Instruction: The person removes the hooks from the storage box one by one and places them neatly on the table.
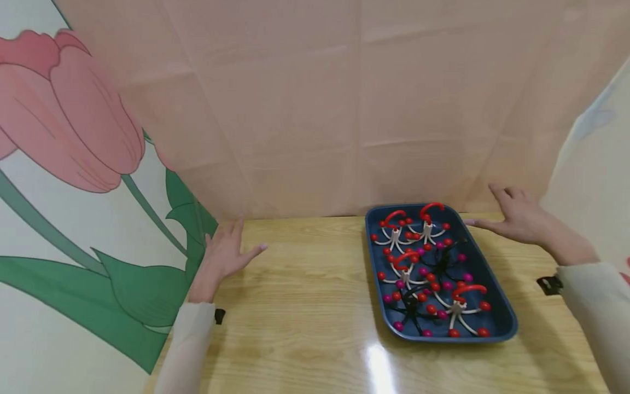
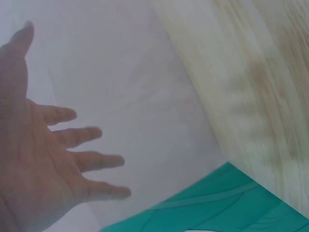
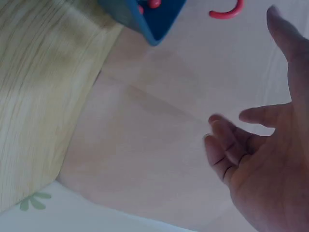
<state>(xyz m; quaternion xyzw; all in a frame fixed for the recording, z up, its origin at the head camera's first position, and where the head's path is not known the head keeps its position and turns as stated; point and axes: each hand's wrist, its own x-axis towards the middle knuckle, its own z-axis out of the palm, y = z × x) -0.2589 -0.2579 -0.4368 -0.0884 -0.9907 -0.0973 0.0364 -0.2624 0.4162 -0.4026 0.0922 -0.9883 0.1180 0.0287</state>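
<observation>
- Mural at far left: large pink tulips with green stems and leaves, on a pale ground.
- Left sleeve, pale, with a small black piece at its cuff.
- Left hand, in front of the mural's lower right edge, well apart from the tray; its fingers are straight and spread, thumb out to the side, palm toward its wrist camera.
- Sheet, pinkish and creased, hanging along the back of the table.
- Table, light wood grain, with a bright reflection near the front.
- Tray, dark blue with rounded corners, right of centre on the table, its far end near the sheet.
- White figures, four of them in the tray, each with curved legs, red balls and a red hook on top: two at the far end, one midway on the left, one at near right.
- Black figures, two, with magenta balls: one at near left, one midway on the right.
- Right hand, just beside the tray's far right corner, thumb apart, fingers loosely bent.
- Right sleeve, pale too.
- Wall, whitish, behind it.
</observation>
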